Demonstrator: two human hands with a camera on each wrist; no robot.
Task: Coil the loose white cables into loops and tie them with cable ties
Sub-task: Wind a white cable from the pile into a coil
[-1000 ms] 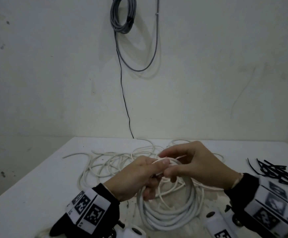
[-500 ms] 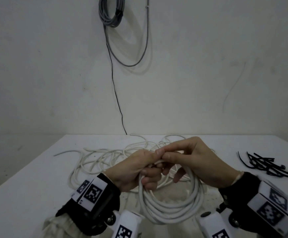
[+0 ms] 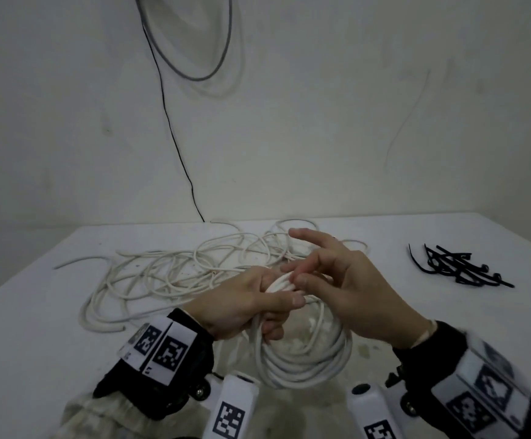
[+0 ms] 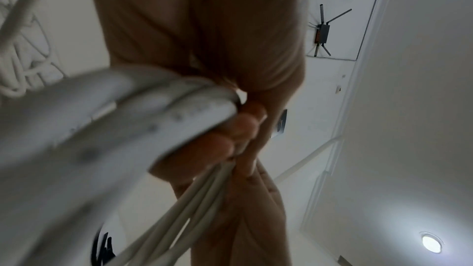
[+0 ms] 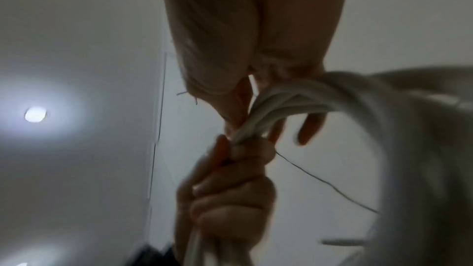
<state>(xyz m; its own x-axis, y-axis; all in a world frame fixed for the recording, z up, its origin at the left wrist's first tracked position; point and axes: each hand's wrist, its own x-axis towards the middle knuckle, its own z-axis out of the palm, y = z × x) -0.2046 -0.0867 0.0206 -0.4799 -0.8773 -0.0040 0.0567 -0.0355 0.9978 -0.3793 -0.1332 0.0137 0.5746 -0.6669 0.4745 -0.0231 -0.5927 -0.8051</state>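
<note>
The left hand [image 3: 245, 307] is closed round the top of a coil of white cable [image 3: 305, 359], fingers and thumb wrapped about the bundled strands so the loops hang from the fist toward 6 o'clock, over the near middle of the white table [image 3: 36, 327]; the left wrist view shows those fingertips [image 4: 240, 126] pressed against the gathered strands. The right hand [image 3: 349, 289] is at 3 o'clock of the left, just beside it — its fingers are spread and mostly straight, the forefinger pointing toward 10 o'clock, the thumb tip lying close against the bundle at the left fist. Whether the right hand actually pinches any strand cannot be told from the head view; in the right wrist view its fingers [image 5: 311, 126] hang loosely behind the strands, which are blurred there. At 11 o'clock of the hands the loose white cable [image 3: 169, 274] lies sprawled in tangled curves across the far middle of the table, one end trailing off toward 9 o'clock. A heap of black cable ties [image 3: 454, 266] lies at 2 o'clock, well apart from both hands. On the wall behind, a grey cable [image 3: 201, 71] hangs in a loop, and a thin black wire [image 3: 175, 137] runs down to the table's far edge.
</note>
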